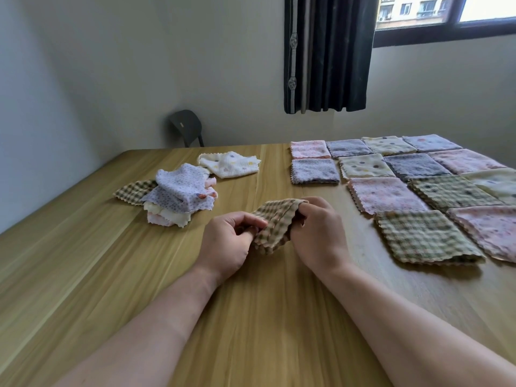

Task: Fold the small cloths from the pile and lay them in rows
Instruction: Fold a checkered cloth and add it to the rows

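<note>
A green checked cloth hangs bunched between both hands just above the wooden table. My left hand pinches its left edge with thumb and fingers. My right hand grips its right edge, fingers curled over the top. To the left lies the pile of unfolded cloths, a lilac floral one on top, a checked one sticking out at the left. A white dotted cloth lies apart behind the pile. Folded cloths lie in rows on the right; the nearest is a green checked square.
A dark chair stands behind the table's far edge by the wall. A dark curtain hangs beside the window at the upper right. Bare wood stretches in front of my forearms.
</note>
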Demonstrator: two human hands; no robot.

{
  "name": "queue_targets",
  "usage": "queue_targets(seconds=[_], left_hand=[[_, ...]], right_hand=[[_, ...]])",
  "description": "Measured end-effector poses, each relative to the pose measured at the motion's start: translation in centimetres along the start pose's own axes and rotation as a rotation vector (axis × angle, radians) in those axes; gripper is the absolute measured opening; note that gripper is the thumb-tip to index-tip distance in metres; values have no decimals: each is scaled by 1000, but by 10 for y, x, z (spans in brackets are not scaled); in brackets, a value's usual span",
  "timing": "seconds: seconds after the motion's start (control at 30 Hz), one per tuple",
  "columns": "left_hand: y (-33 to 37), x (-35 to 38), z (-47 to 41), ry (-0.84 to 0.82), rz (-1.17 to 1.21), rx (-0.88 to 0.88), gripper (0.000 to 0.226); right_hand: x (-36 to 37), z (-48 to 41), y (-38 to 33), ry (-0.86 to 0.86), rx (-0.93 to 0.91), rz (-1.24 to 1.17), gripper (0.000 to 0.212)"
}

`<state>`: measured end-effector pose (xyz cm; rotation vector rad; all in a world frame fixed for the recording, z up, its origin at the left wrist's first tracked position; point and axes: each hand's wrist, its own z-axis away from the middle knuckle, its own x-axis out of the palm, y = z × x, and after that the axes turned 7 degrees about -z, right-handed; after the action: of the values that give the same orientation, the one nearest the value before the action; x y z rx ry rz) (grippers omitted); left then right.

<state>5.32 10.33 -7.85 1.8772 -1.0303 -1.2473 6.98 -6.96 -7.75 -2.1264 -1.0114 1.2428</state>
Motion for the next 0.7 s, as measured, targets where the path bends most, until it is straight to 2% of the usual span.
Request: queue_targets(seconds=[0.1,0.27,0.37,0.47,0.57,0.7], left_hand=[[1,1,1,-1,45,9,29],[0,-1,0,8,90,5,25],[0,-1,0,17,99,7,26],[1,-1,-1,18,97,-1,24],[1,-2,-1,11,103,-17,21],[1,-2,-1,2,90,-21,23]], right_hand=[[0,2,-3,-53,-76,135,17],[-1,6,-6,-120,-123,187,22],[-3,4,-7,-122,-55,182,25],[-4,0,-5,-50,44,122,12],[-3,-4,-1,-2,140,79,20],[-3,-4,2,-23,129,94,17]])
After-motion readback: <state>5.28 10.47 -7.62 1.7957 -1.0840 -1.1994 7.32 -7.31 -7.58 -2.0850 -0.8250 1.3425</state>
